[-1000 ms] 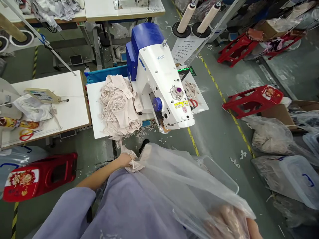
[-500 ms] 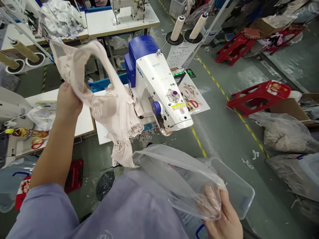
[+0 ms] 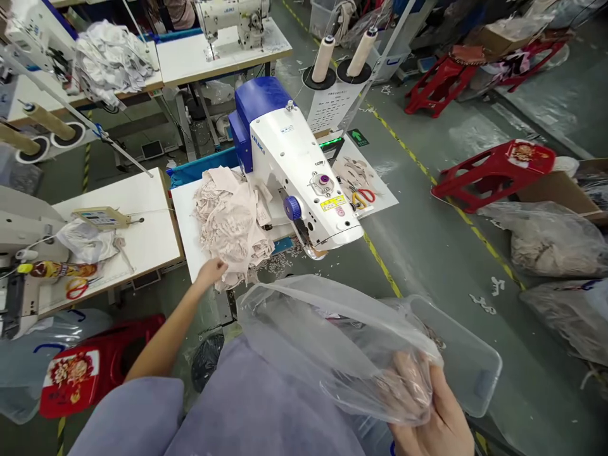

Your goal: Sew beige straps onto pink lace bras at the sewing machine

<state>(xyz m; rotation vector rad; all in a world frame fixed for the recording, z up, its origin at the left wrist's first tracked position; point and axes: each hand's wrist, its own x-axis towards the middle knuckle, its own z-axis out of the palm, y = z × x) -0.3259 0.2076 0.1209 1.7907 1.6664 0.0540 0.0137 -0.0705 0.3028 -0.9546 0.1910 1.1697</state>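
At the lower left edge of a heap of beige bras, my left hand has its fingers closed on the edge of a bra; the fingertips are partly hidden. The heap lies on the sewing table beside a white and blue sewing machine. My right hand grips a clear plastic bag in front of my body, with some fingers seen through the film. The bag's mouth gapes toward the heap.
A clear plastic bin stands beyond the bag. Scissors and beige scraps lie right of the machine. Red stools and filled bags are on the floor at right. Another red stool is at lower left.
My left hand has come down and to the right from holding a beige bra raised; the bra now lies on the heap. My right hand still holds the bag.
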